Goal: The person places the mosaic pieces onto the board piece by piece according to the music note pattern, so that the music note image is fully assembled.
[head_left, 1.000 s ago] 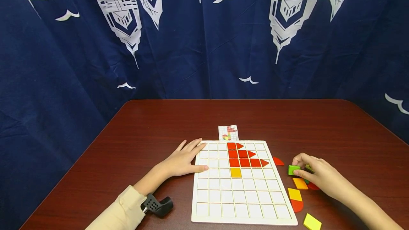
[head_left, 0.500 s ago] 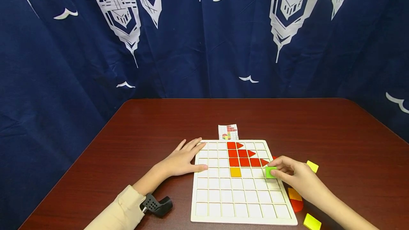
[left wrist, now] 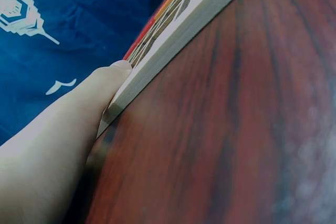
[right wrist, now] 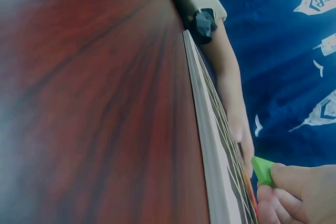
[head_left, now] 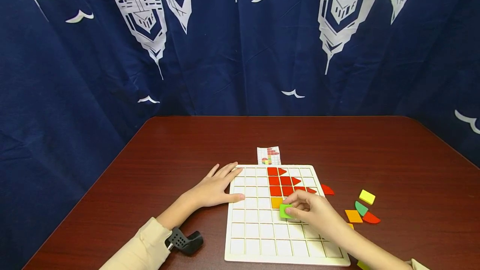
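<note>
My right hand (head_left: pixel 313 211) pinches a light green square tile (head_left: pixel 285 211) over the white grid board (head_left: pixel 247 247), just below and right of an orange tile (head_left: pixel 276 202). In the right wrist view the green tile (right wrist: pixel 262 170) sits between thumb and fingers. My left hand (head_left: pixel 215 188) rests with spread, straight fingers on the board's upper left edge; its thumb (left wrist: pixel 113 77) lies on the rim in the left wrist view. Three rows of red tiles (head_left: pixel 275 191), each with a pointed right end, lie in the board's upper cells.
A small printed pattern card (head_left: pixel 268 156) lies behind the board. To the right on the table are a yellow tile (head_left: pixel 367 197), a teal piece (head_left: pixel 361 208), an orange tile (head_left: pixel 353 216) and red curved pieces (head_left: pixel 371 218). My right forearm partly covers other tiles.
My right hand has carried the green tile left from the loose pieces to over the middle of the board, beside the orange tile. The left hand has stayed in place.
</note>
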`<action>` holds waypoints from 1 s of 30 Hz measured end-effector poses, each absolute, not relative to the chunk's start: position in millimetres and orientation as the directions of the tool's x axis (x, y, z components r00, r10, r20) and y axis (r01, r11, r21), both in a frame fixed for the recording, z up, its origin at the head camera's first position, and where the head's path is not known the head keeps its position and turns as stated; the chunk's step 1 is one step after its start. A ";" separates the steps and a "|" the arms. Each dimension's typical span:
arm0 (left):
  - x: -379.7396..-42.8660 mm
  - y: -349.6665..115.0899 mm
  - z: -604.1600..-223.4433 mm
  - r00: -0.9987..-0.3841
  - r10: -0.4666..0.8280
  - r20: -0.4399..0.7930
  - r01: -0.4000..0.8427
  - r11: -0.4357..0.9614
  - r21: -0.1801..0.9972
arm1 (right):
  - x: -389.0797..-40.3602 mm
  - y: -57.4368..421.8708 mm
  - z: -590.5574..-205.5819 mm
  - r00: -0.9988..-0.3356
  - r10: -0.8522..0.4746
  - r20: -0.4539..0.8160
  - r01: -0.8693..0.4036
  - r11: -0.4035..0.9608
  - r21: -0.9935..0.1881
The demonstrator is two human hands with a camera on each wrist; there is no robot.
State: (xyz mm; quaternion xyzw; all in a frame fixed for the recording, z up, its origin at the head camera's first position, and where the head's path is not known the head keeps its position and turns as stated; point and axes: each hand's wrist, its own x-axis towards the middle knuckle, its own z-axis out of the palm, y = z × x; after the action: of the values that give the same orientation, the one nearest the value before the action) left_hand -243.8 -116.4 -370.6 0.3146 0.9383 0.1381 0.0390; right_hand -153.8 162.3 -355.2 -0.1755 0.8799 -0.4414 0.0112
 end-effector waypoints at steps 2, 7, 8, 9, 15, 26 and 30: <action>-244.1 -116.1 -370.9 -0.797 0.603 0.013 0.582 0.763 0.281 | -155.1 158.3 -357.4 -0.936 -0.328 0.130 -0.300 0.546 -0.782; -244.6 -116.5 -372.0 -0.796 0.605 0.012 0.583 0.763 0.279 | -156.9 152.0 -361.2 -0.929 -0.350 0.119 -0.303 0.536 -0.788; -244.7 -116.6 -372.2 -0.797 0.605 0.012 0.583 0.763 0.280 | -157.0 151.4 -361.9 -0.926 -0.358 0.121 -0.309 0.530 -0.790; -244.8 -116.7 -372.4 -0.797 0.604 0.012 0.583 0.763 0.281 | -157.2 150.9 -362.4 -0.924 -0.362 0.119 -0.309 0.528 -0.791; -245.4 -116.8 -373.5 -0.800 0.601 0.007 0.579 0.767 0.276 | -156.3 148.9 -365.5 -0.930 -0.349 0.118 -0.308 0.559 -0.770; -245.3 -116.7 -372.9 -0.802 0.598 0.015 0.579 0.770 0.268 | -155.2 147.3 -365.1 -0.914 -0.361 0.184 -0.371 0.565 -0.736; -244.9 -116.4 -372.2 -0.802 0.597 0.010 0.577 0.770 0.272 | -155.4 148.0 -366.5 -0.904 -0.379 0.200 -0.397 0.563 -0.725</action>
State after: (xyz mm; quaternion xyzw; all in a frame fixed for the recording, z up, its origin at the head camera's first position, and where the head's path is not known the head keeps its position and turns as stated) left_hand -244.9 -116.4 -372.2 0.3122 0.9401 0.1316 0.0385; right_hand -155.4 148.0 -366.5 -0.2193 0.8838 -0.4131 -0.0109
